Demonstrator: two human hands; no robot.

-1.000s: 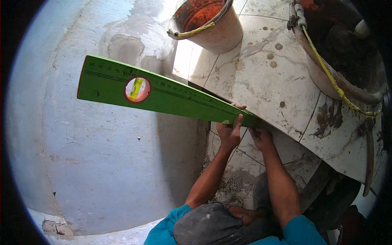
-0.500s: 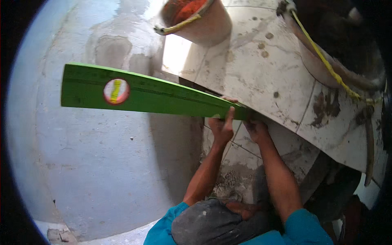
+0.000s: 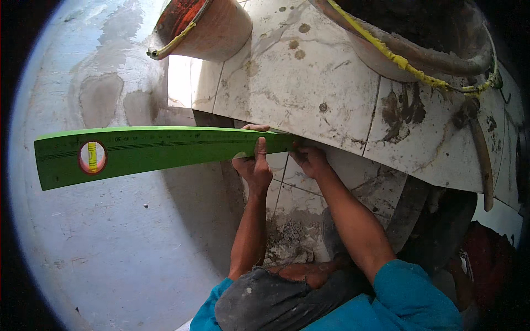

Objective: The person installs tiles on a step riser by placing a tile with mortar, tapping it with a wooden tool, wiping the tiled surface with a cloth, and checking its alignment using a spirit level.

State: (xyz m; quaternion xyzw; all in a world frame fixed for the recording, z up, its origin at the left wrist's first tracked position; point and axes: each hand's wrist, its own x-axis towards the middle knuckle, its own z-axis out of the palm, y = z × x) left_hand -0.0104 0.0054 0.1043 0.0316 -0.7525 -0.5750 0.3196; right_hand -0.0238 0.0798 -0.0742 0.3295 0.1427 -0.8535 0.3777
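Observation:
A long green spirit level point(image 3: 165, 153) with a round yellow vial window stretches from the left toward the edge of a tiled ledge. Near its right end, my left hand point(image 3: 255, 168) is closed around it, thumb upright against the near face and fingertips over the top edge. My right hand point(image 3: 312, 161) grips the very end of the level, close under the ledge's edge; its fingers are partly hidden. Above both hands lies the marbled tiled ledge point(image 3: 309, 105), stained with mortar spots.
A bucket with orange inside point(image 3: 221, 36) stands on the ledge at the far left. A larger bucket with a yellow-wrapped handle point(image 3: 375, 58) is at the far right, beside a hammer-like tool point(image 3: 481, 154). A pale blue wall surface point(image 3: 121, 237) fills the left. Tiles point(image 3: 301, 182) show below my hands.
The whole view has turned, so the level, ledge and buckets sit further left and the level lies flatter in the picture. Both hands keep their grip near its right end.

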